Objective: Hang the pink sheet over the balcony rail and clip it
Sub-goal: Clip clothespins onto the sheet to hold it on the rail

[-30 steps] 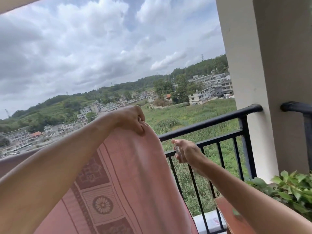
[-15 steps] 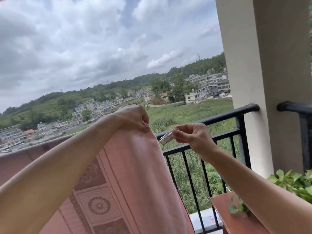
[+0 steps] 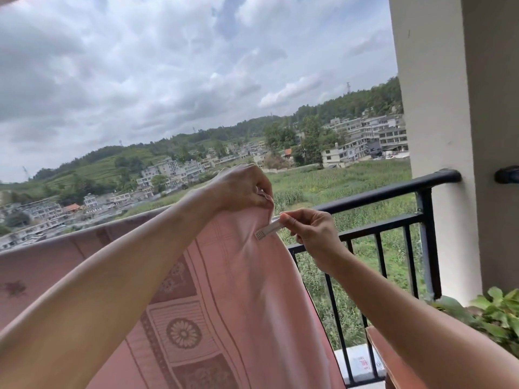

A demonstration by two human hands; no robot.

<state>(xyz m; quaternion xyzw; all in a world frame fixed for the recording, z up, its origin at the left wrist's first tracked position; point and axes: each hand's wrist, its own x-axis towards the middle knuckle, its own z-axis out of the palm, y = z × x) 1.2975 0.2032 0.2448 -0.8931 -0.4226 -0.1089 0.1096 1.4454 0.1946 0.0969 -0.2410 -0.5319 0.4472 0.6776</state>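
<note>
Overhead, left hand (image 3: 241,189) pinching pink sheet (image 3: 247,290); right hand (image 3: 311,234) on white clip (image 3: 268,231)

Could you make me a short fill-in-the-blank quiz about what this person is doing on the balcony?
1. The sheet draped over the rail is ____ in colour.
2. The left hand pinches the sheet's top edge, while the right hand holds a small white ____.
3. The balcony rail is painted ____.
4. The green plant sits at the bottom ____ of the picture.

Missing words: pink; clip; black; right
</note>
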